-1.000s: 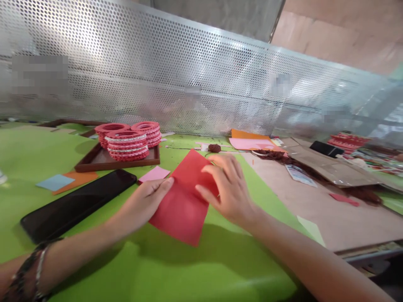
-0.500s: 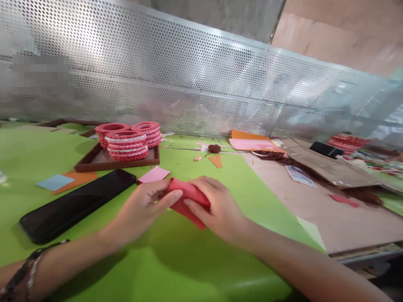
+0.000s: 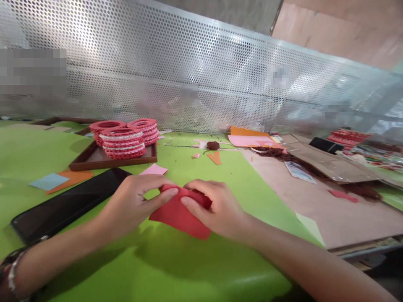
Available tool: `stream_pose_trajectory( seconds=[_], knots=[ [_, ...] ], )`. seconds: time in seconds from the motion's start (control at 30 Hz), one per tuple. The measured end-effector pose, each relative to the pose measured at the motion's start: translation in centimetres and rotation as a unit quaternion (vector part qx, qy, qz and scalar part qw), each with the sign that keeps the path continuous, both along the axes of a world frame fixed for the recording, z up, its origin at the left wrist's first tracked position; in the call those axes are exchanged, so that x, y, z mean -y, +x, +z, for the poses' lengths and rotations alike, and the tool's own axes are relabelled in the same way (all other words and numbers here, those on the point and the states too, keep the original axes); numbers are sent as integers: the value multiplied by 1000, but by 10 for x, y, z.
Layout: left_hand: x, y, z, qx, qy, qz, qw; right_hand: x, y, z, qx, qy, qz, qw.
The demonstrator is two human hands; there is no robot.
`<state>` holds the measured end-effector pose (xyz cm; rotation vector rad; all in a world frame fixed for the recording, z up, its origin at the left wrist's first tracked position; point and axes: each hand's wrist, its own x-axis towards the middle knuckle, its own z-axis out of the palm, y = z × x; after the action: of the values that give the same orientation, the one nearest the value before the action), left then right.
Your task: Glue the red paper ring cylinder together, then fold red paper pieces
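Observation:
A piece of red paper (image 3: 181, 216) is held up above the green tabletop (image 3: 176, 268), its lower part hanging toward me. My left hand (image 3: 138, 201) pinches its upper left edge between thumb and fingers. On the upper right, my right hand (image 3: 217, 205) grips the same sheet, thumb in front and fingers behind. Both thumb tips lie close together near the top edge. Just behind my left hand is a small pink paper (image 3: 155, 169), and a black phone (image 3: 69, 205) lies beside that forearm.
A brown tray (image 3: 94, 161) with stacked red-and-white rings (image 3: 122, 144) stands at the back left. Blue paper (image 3: 49, 181) lies left of the phone. Brown yarn (image 3: 213, 145) and orange scraps lie farther back. Cardboard (image 3: 327, 163) is at right, before a perforated metal screen (image 3: 176, 67).
The red paper was curled over between my hands; now its lower part opens out flatter, facing me. My left hand has shifted slightly left, and the view has moved a little.

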<state>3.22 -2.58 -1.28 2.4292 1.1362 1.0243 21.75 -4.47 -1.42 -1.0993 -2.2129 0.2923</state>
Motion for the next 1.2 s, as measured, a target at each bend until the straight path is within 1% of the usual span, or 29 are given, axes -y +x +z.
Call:
stream_pose_trajectory(
  seconds=[0.1,0.2,0.3,0.4,0.53,0.6,0.73,0.8,0.87,0.9,0.97,1.07,1.13,1.2],
  knots=[
    [2,2,-1,-4,-21,7,1000,-1,2,0,-3,49,10,999],
    [3,4,-2,4,-25,-5,1000,-3,2,-1,2,85,11,996],
    [4,5,-5,9,-2,-21,1000,-3,0,-3,14,118,14,993],
    [5,6,-6,-7,16,-31,999,-1,-3,-5,36,145,28,988],
    [3,3,-1,-43,48,-33,997,-5,-1,-5,54,165,33,984],
    [0,-1,4,-41,69,-15,997,-13,8,-2,50,173,18,984],
    [-8,-9,9,-27,114,28,993,-33,29,7,30,212,-70,974],
    [-9,-10,7,-30,145,23,989,-35,32,11,0,248,-84,965],
    [-9,-10,4,-39,182,1,982,-31,28,12,-9,270,-47,962],
    [-9,-9,2,-44,202,-10,978,-27,24,12,13,274,-14,961],
    [-7,-7,-1,-64,236,-19,970,-19,15,9,82,278,27,957],
    [-3,-4,-2,-108,307,-8,945,-12,6,4,153,279,13,948],
    [-1,-2,1,-146,365,-1,919,-11,4,2,162,288,6,944],
    [-1,-4,5,-173,401,-5,899,-12,4,2,161,293,20,942]
  ],
)
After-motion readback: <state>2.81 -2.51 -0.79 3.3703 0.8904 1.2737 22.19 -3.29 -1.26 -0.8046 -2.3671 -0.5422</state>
